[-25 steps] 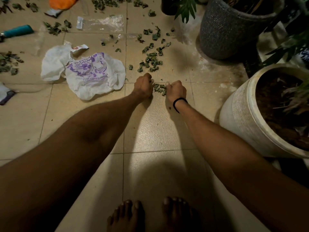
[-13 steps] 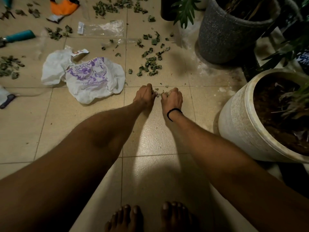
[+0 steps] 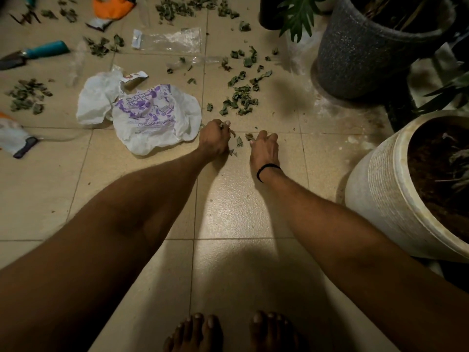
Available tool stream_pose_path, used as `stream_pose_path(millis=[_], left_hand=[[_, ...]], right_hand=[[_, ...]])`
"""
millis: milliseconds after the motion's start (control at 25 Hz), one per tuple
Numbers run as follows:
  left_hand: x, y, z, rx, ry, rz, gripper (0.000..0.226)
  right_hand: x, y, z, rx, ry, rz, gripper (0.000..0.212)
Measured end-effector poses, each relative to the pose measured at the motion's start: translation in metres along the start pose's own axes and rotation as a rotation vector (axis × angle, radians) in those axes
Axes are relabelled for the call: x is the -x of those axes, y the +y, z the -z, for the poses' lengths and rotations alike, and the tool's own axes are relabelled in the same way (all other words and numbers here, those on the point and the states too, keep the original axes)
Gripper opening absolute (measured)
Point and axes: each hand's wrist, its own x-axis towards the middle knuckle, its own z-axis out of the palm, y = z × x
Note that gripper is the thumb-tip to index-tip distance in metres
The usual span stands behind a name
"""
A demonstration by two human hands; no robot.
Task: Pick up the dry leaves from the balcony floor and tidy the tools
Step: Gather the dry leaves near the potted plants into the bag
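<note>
Gathering step. Left hand (image 3: 214, 139) curled round dry leaves (image 3: 231, 134); right hand (image 3: 264, 148) curled beside more, grip unclear. Scraps (image 3: 238, 142) lay on floor (image 3: 241, 204) between hands; larger pile (image 3: 241, 100) just beyond. Next: transfer handful into bag (image 3: 152, 120) alongside.

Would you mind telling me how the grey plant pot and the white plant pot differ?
The grey plant pot is dark and speckled; the white plant pot is pale, ribbed and stained. The grey one stands farther off, the white one nearer. Both stand upright on the tiled floor.
</note>
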Motion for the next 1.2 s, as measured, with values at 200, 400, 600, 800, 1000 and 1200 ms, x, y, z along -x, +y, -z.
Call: stream_pose_path(millis=[200, 400, 600, 800, 1000, 1200], left_hand=[[0.008, -0.013, -0.004, -0.205, -0.147, -0.172, 0.053], [0.024, -0.018, -0.024, -0.433, -0.121, -0.300, 0.057], [0.021, -0.015, -0.028, -0.396, -0.038, -0.282, 0.012], [0.014, -0.001, -0.006, -0.080, 0.047, -0.143, 0.019], [0.003, 0.006, 0.003, 0.122, 0.123, 0.011, 0.029], [0.002, 0.014, -0.015, 0.165, 0.120, 0.019, 0.017]], right_hand=[[-0.002, 0.007, 0.019, -0.140, 0.098, -0.067, 0.039], [-0.014, -0.003, 0.026, -0.145, 0.200, -0.011, 0.038], [-0.037, -0.002, 0.021, -0.281, 0.166, -0.063, 0.027], [-0.053, 0.001, 0.015, -0.092, 0.000, -0.008, 0.038], [-0.061, 0.003, 0.031, -0.186, 0.062, -0.130, 0.033], [-0.061, 0.037, 0.056, -0.402, 0.144, -0.281, 0.027]])
